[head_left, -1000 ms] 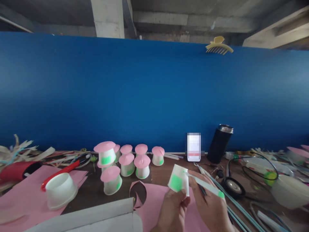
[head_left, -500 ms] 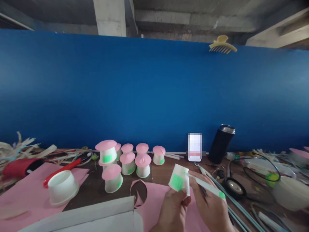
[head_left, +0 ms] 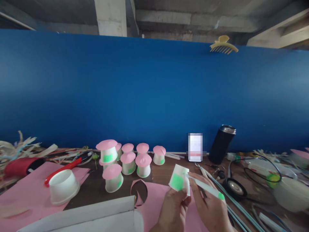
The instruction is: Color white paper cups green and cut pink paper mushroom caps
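My left hand (head_left: 174, 209) is closed round a small white paper cup (head_left: 179, 178) with a green patch on its side, held tilted above the pink paper. My right hand (head_left: 212, 211) grips a white marker with a green end (head_left: 206, 189), its tip touching the cup's side. To the left stand several small white cups with pink caps and green patches (head_left: 127, 159) in a cluster on the brown table.
A larger upturned white cup (head_left: 63, 187) and red-handled scissors (head_left: 63, 168) lie on pink paper (head_left: 21, 196) at the left. A white cardboard edge (head_left: 96, 214) is near me. A black flask (head_left: 221, 144), a phone (head_left: 195, 147), cables and a white bowl (head_left: 289, 193) crowd the right. A blue panel (head_left: 154, 90) backs the table.
Hands, cup and marker stay almost still; the view has shifted slightly, so everything sits a little further right and lower in the picture.
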The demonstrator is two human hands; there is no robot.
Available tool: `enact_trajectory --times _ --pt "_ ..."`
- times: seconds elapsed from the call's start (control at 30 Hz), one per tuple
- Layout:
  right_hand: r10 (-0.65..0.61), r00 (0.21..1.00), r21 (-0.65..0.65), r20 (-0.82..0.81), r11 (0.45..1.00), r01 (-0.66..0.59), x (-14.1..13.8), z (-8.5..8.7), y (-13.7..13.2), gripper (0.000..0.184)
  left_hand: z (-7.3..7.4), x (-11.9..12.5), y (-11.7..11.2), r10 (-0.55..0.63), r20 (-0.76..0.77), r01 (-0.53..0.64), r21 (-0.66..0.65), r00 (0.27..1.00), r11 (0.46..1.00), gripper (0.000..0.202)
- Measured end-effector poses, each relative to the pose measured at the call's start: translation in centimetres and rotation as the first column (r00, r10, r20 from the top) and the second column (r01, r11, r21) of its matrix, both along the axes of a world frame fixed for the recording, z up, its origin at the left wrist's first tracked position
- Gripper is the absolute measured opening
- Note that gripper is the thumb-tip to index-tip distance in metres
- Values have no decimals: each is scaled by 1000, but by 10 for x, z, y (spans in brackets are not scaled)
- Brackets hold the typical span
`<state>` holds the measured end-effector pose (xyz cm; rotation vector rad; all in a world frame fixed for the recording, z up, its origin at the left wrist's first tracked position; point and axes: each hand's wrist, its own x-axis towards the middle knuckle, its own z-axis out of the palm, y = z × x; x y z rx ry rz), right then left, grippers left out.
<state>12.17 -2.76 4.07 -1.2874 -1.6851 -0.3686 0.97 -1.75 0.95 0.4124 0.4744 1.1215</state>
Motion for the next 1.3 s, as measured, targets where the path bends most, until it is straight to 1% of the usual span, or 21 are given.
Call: enact_trajectory --times 0.1,0.2,0.3,0.4,0.73,0.83,1.0,1.17,1.3 --pt "-4 1000 4 2 1000 4 0 0 -1 19 -2 1 0 3 8 -3 -3 1000 1000 29" --pt "21 1000 1 -17 1000 -21 0 1 -2 18 -2 1 1 25 37 -23 -50 999 998 26" --pt "35 996 55 -78 998 -31 1 4 -4 20 -2 1 3 70 71 -60 -127 995 990 18" --pt "19 991 102 -129 995 -5 2 7 -5 22 -2 1 4 88 79 -74 -165 993 984 17" --pt "7 994 32 -108 999 -4 3 6 -3 20 2 1 1 51 27 -48 -95 998 994 19" --pt "5 996 33 -93 999 -1 2 8 -2 20 3 1 1 47 -2 -47 -64 999 997 21" --pt "21 998 48 -57 999 -19 -1 10 -2 20 4 1 -1 -4 -39 4 9 999 1000 19" --pt "12 999 44 -40 999 -10 -1 11 -2 20 1 1 -1 -7 -84 9 27 996 1000 22" --pt "8 999 26 -41 1000 -7 0 10 -2 20 0 1 1 -12 -99 15 33 995 999 20"
